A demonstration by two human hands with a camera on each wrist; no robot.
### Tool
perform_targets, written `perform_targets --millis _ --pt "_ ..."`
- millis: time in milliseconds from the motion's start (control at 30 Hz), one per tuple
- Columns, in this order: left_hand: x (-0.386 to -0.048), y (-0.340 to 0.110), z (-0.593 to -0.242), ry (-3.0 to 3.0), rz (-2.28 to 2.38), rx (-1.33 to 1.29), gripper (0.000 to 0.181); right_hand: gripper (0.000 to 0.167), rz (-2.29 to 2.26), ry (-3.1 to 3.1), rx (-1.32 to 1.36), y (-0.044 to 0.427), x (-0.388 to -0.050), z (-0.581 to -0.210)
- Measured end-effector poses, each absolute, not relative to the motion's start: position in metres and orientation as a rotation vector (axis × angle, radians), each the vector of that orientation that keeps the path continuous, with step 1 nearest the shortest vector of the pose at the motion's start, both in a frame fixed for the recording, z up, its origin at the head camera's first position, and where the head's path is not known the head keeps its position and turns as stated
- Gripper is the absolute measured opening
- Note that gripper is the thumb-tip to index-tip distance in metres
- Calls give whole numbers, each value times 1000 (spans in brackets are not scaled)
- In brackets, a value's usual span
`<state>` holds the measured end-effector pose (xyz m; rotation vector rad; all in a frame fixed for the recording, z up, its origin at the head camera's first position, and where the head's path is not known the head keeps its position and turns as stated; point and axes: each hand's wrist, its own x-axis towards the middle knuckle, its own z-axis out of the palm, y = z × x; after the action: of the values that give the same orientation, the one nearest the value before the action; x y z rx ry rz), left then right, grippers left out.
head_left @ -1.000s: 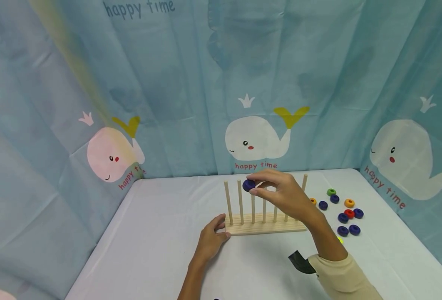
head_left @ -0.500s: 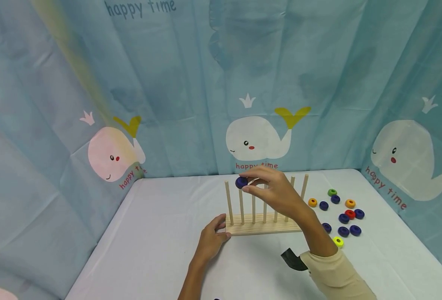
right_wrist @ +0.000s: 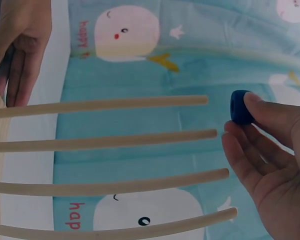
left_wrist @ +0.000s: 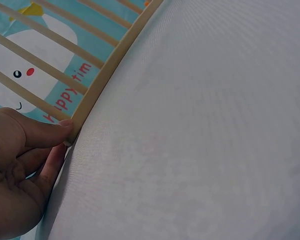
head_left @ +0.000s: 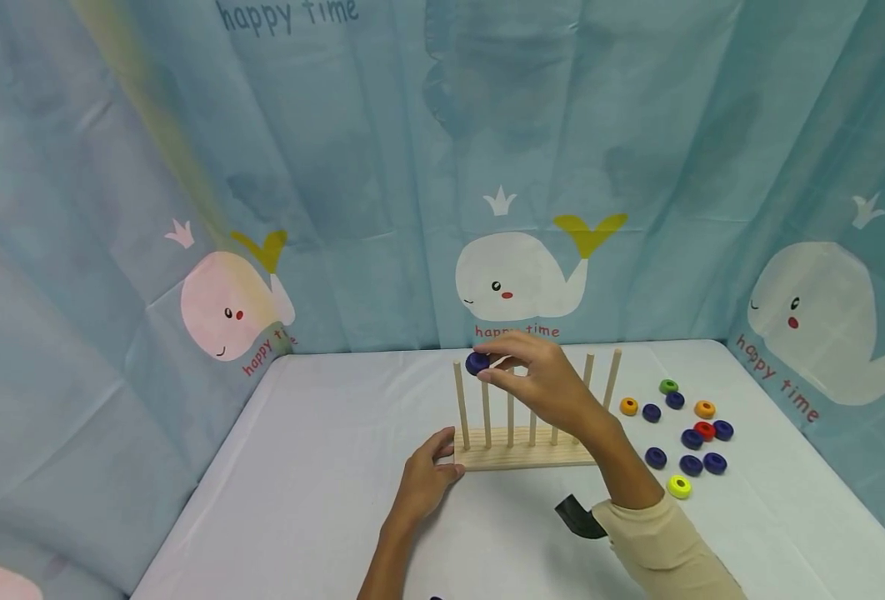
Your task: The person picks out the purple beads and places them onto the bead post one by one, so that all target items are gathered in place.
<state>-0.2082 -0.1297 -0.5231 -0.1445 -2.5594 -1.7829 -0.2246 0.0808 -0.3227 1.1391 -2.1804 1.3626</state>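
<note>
My right hand (head_left: 546, 385) pinches a dark blue ring bead (head_left: 477, 363) between thumb and fingers. In the head view the bead covers the top of the second peg from the left. The right wrist view has the bead (right_wrist: 241, 107) just beyond the peg tips, apart from them, roughly between the first two pegs. My left hand (head_left: 420, 485) grips the left end of the wooden peg rack (head_left: 517, 458), its thumb (left_wrist: 50, 134) on the base's front corner. Several upright pegs (head_left: 462, 408) stand in the base, and no beads show on them. Part of the rack is hidden behind my right hand.
Right of the rack lie several loose beads: dark blue ones (head_left: 691, 465), orange ones (head_left: 629, 407), a red one (head_left: 704, 431), a green one (head_left: 668, 386) and a yellow one (head_left: 678, 487). A whale-print curtain (head_left: 352, 275) hangs behind the white table (head_left: 322, 467).
My right hand has moved left with the blue bead, from near the third peg to the second. The left hand has kept its grip on the rack.
</note>
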Motion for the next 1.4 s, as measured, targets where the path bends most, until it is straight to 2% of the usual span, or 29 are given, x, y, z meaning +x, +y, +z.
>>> perform_targets --millis 300,900,1400 --pt "-208 -130 -524 -2581 -1759 -114 62 34 1324 -2187 1133 80 -246 -342" --pt "-210 -131 -526 -2562 -1720 -123 61 31 1145 -2276 1081 69 -252 -345" --pt "-207 -130 -523 -2561 -1765 -132 62 31 1184 -2233 1103 61 -257 -346"
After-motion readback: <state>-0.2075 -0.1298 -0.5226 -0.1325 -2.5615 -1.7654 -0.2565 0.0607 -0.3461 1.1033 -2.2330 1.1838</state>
